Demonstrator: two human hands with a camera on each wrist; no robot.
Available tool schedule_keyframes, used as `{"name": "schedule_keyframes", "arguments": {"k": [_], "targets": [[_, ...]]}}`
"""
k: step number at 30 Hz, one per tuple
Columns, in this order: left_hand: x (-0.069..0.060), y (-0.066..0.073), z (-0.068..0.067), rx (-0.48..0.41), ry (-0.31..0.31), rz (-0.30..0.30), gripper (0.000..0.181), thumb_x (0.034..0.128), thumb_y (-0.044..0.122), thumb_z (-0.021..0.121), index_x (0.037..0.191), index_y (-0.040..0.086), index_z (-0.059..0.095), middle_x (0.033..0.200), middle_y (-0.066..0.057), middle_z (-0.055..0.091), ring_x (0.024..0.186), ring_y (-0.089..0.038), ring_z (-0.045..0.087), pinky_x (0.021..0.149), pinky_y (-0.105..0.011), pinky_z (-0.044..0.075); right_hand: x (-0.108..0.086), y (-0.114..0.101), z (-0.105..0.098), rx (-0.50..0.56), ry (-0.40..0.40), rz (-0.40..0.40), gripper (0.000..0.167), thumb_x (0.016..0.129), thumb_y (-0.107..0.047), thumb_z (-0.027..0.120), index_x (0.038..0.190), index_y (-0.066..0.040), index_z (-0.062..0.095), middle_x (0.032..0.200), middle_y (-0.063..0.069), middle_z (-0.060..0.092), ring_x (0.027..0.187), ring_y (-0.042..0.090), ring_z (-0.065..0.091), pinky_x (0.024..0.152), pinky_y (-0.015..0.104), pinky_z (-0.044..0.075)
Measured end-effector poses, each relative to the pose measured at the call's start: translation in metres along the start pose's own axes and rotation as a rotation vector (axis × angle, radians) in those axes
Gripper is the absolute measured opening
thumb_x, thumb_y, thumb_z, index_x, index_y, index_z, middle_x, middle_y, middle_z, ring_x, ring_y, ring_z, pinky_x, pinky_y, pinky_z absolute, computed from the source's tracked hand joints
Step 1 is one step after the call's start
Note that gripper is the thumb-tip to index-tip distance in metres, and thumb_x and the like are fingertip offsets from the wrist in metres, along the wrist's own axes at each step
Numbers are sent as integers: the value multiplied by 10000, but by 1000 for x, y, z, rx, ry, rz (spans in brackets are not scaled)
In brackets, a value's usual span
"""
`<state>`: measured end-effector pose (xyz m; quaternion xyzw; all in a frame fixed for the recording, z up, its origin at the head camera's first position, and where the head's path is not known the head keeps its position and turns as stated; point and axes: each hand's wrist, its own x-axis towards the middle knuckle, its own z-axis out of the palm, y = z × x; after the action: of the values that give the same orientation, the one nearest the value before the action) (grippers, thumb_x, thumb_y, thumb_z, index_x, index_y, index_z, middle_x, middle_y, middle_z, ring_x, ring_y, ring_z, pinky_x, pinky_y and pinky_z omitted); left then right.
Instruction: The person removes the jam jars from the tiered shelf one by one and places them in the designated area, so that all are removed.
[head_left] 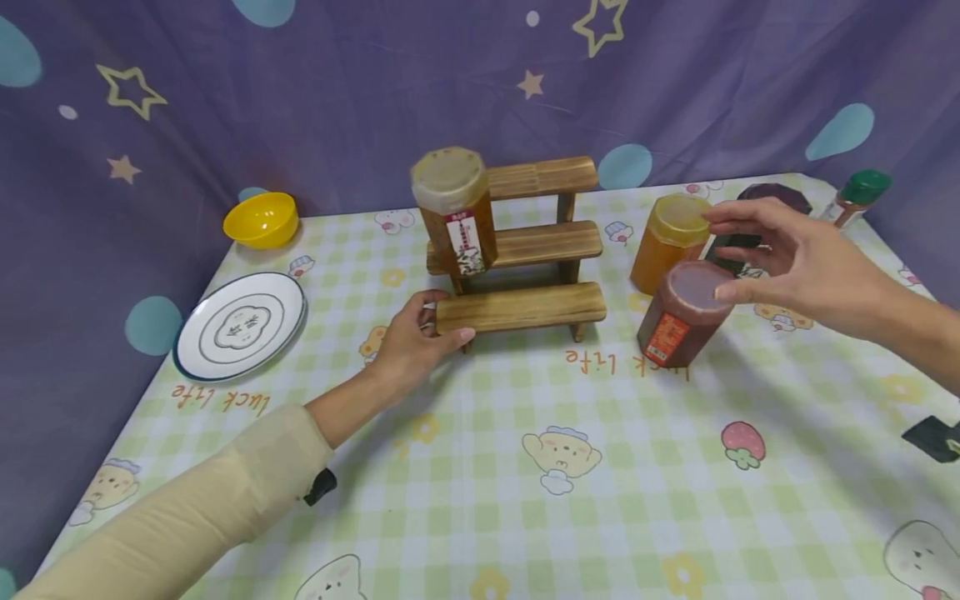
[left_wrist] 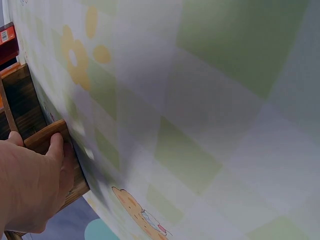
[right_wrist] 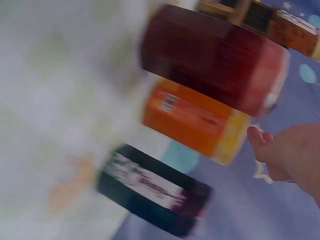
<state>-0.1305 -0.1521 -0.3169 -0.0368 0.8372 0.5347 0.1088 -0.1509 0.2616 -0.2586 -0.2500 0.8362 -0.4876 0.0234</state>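
The left hand (head_left: 416,346) grips the left end of the lowest step of a three-step wooden rack (head_left: 521,307); in the left wrist view its fingers curl over the wood's edge (left_wrist: 47,135). A honey-brown jar (head_left: 457,217) with a pale lid and white label stands at the left of the rack. The right hand (head_left: 810,258) hovers with fingers spread and nothing between them. Beneath it are a dark red jar (head_left: 675,329) and a yellow-orange jar (head_left: 663,254). In the right wrist view the hand appears apart from the dark red jar (right_wrist: 210,57).
A dark jar (right_wrist: 152,187) stands behind the right hand, near a green-capped shaker bottle (head_left: 858,196). At the left lie a white plate (head_left: 202,333) with a dark rim and a yellow bowl (head_left: 258,223). A purple curtain (head_left: 337,108) hangs behind the checked tablecloth (head_left: 465,492).
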Motion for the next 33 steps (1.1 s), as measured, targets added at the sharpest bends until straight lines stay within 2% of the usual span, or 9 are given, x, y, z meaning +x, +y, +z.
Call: {"name": "schedule_keyframes", "arguments": {"k": [2,7,10,12,14,17,21,25,33], "targets": [[0,0,0,3,-2,-1,681,872,273,737,1429,178,357,1489,-108,352,1104,-189,455,862,-325,473,4,-9,-5,-10,18,-9,760,786,131,716,1437,-111,408,1408,22,389,1175,21,488,908,97,411],[0,1,0,7,-4,4,684,872,276,736,1431,178,355,1461,-94,383,949,-189,426,775,-299,442,13,-30,-13,-32,59,-4,703,819,87,709,1426,-140,437,1372,10,446,1140,50,519,852,87,436],[1,0,0,10,-2,0,680,872,277,735,1429,182,356,1462,-93,382,995,-187,448,803,-305,453,20,-38,-12,-29,59,2,658,850,50,694,1423,-157,445,1362,20,450,1098,57,552,800,100,469],[1,0,0,10,-1,0,679,872,277,736,1428,179,358,1477,-101,365,1088,-194,463,852,-325,467,24,-44,-10,-18,51,1,634,866,28,685,1423,-162,447,1366,30,445,1102,69,551,786,111,482],[1,0,0,7,-2,1,677,872,275,736,1426,176,359,1488,-106,352,1178,-202,459,893,-346,476,30,-49,-7,-10,36,-7,632,872,10,685,1429,-165,443,1393,34,438,1146,82,522,800,112,478],[1,0,0,5,-3,0,678,871,274,737,1426,178,358,1486,-107,353,1183,-212,469,886,-349,481,39,-57,-3,3,9,-27,651,874,1,686,1445,-170,424,1427,37,424,1200,117,482,832,108,461],[1,1,0,8,-3,1,679,868,280,740,1423,182,361,1468,-92,374,1040,-194,472,807,-307,469,50,-69,-2,-13,-13,-57,684,870,-17,697,1462,-190,402,1438,35,418,1246,144,436,857,98,433],[1,2,0,11,-2,1,678,869,280,739,1423,182,361,1467,-90,374,988,-186,451,778,-291,459,62,-83,-1,-41,-14,-68,690,863,-62,721,1459,-216,408,1440,30,427,1291,150,409,891,95,409],[0,1,0,16,3,-10,676,872,276,736,1425,178,360,1482,-105,358,1154,-210,468,867,-337,477,82,-106,14,-51,-46,-56,667,862,-174,742,1442,-262,425,1445,10,431,1267,181,446,911,138,422]]}}
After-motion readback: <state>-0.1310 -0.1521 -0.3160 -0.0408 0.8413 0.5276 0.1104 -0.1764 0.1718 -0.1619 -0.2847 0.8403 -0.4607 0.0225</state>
